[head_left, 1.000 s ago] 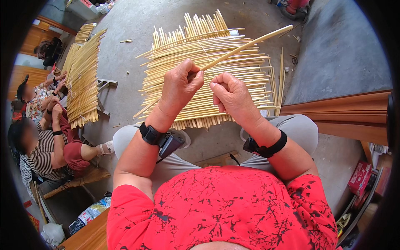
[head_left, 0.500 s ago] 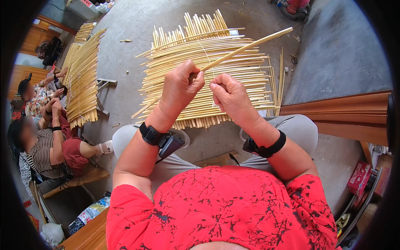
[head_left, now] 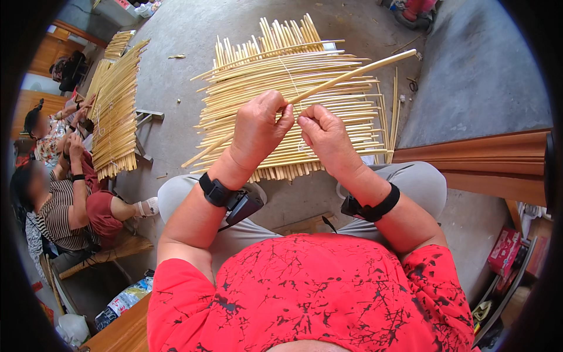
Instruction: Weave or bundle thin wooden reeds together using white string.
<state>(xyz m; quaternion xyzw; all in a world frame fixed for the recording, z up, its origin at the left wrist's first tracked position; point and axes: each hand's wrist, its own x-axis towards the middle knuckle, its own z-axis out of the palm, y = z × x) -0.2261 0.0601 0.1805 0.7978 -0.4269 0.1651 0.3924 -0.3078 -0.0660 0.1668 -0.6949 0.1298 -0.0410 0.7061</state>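
Observation:
A long pale reed stalk (head_left: 363,69) slants over a mat of similar stalks (head_left: 346,126) in front of me, its far end up to the right. My left hand (head_left: 258,124) is closed round the stalk near its middle; the lower end sticks out at the left of my wrist. Close beside it, my right hand (head_left: 329,138) is closed in a pinch, with a thin white thread (head_left: 288,70) running down the mat toward it. The fingertips hide whether the thread lies between them.
Two people at the left sit by another reed mat (head_left: 114,117) on a stand (head_left: 143,135). Upright stalk ends (head_left: 293,34) form the far edge of my mat. Loose stalks (head_left: 394,111) lie at its right, near a brown wooden panel (head_left: 475,155). A red box (head_left: 503,249) stands lower right.
The stalk's far end has dropped slightly and shifted right, so it lies flatter. My left hand has turned and moved a little down and right. My right hand stays nearly in place.

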